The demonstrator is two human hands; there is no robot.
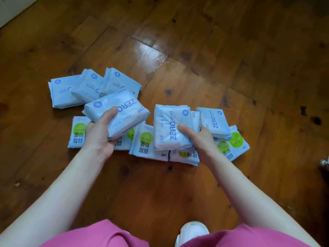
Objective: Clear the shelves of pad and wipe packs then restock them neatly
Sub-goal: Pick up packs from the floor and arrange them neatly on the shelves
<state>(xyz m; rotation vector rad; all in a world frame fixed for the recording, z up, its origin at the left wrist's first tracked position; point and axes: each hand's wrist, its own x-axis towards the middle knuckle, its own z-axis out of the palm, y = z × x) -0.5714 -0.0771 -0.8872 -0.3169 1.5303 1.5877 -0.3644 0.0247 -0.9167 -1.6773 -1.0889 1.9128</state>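
Light blue packs lie spread on the wooden floor (195, 72). My left hand (98, 134) grips one pad pack marked ZERO (117, 111), lifted and tilted above the pile. My right hand (199, 138) grips a second ZERO LEAKS pad pack (170, 127) by its right edge, above the wipe packs. Three more pad packs (92, 88) overlap at the back left, and another pad pack (214, 122) lies just right of my right hand. Several wipe packs with green circles (144, 143) form a row underneath, partly hidden by my hands and the held packs.
Bare wooden floor surrounds the pile on all sides. A white edge (12, 9) shows at the top left corner. My white shoe (192, 230) and pink clothing (99, 236) fill the bottom of the view. A small dark object (324, 164) sits at the right edge.
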